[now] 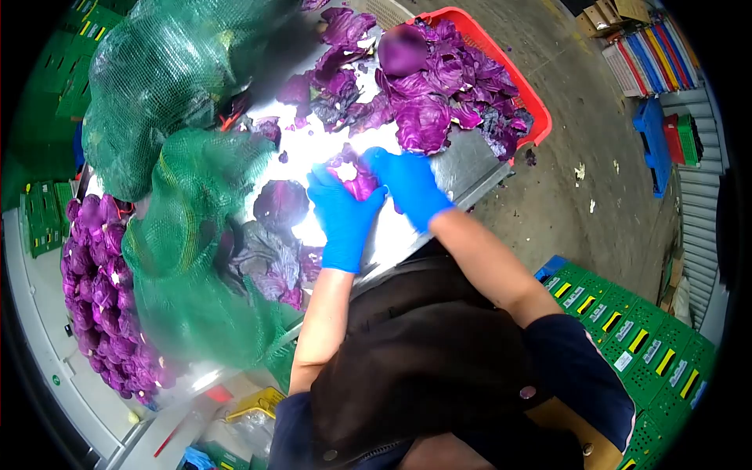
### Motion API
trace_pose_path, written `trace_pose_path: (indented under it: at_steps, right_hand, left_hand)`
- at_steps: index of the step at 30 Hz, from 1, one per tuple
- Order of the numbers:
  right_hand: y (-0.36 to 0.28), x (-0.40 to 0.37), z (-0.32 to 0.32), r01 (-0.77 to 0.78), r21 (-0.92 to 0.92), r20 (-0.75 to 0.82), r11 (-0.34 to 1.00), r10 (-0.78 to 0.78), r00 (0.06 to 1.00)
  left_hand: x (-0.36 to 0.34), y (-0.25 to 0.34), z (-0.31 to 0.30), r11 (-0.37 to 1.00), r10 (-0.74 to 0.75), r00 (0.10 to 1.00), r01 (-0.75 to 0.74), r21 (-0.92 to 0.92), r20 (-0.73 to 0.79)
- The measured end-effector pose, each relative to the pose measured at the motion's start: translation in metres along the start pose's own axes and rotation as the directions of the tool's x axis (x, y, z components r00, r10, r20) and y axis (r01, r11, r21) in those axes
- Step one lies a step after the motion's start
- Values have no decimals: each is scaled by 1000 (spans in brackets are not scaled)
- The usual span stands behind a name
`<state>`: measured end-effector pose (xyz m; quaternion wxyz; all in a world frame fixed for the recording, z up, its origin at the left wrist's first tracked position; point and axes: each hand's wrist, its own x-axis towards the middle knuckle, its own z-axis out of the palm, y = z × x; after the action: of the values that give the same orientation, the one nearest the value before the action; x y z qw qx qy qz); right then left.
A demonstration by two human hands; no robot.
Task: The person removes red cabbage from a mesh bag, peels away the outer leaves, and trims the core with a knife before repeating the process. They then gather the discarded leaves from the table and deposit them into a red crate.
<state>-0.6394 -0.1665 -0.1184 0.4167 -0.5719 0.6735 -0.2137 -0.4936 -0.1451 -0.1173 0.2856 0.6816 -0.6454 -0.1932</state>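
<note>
Both my hands wear blue gloves and meet over the metal worktop [384,235]. Between them sits a red cabbage [360,182], its pale cut stem end showing. My left hand [343,219] grips it from the near left side, thumb toward the right. From the right, my right hand [409,184] curls its fingers against the cabbage; the fingertips are partly hidden. A loose purple leaf [280,205] lies just left of my left hand, with darker wilted leaves [266,254] nearer to me.
A red crate [540,117] heaped with cabbage leaves [423,117] stands at the far right. Green net sacks [196,235] cover the left side, beside a pile of red cabbages [98,290]. Green crates [642,337] are stacked at lower right.
</note>
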Motion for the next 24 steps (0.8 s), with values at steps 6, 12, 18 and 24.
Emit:
trace_pose_path:
  at_steps: [6,12,18,24]
  right_hand:
    - [1,24,4,154,-165,-135,974,-177,975]
    - [20,39,-36,-85,-258,-192,962,35,981]
    - [-24,-16,-15,459,-139,80,877,-452,888]
    - [-48,20,19,513,-250,303,821,-437,847]
  left_hand:
    - [-22,-39,0,959,6,1000,-8,-283,-8]
    - [-26,-67,-31,805,-7,999,-25,-593,-51]
    - [-29,-63,-23,905,68,995,-30,-424,75]
    - [-28,-55,-24,947,153,983,-116,-301,103]
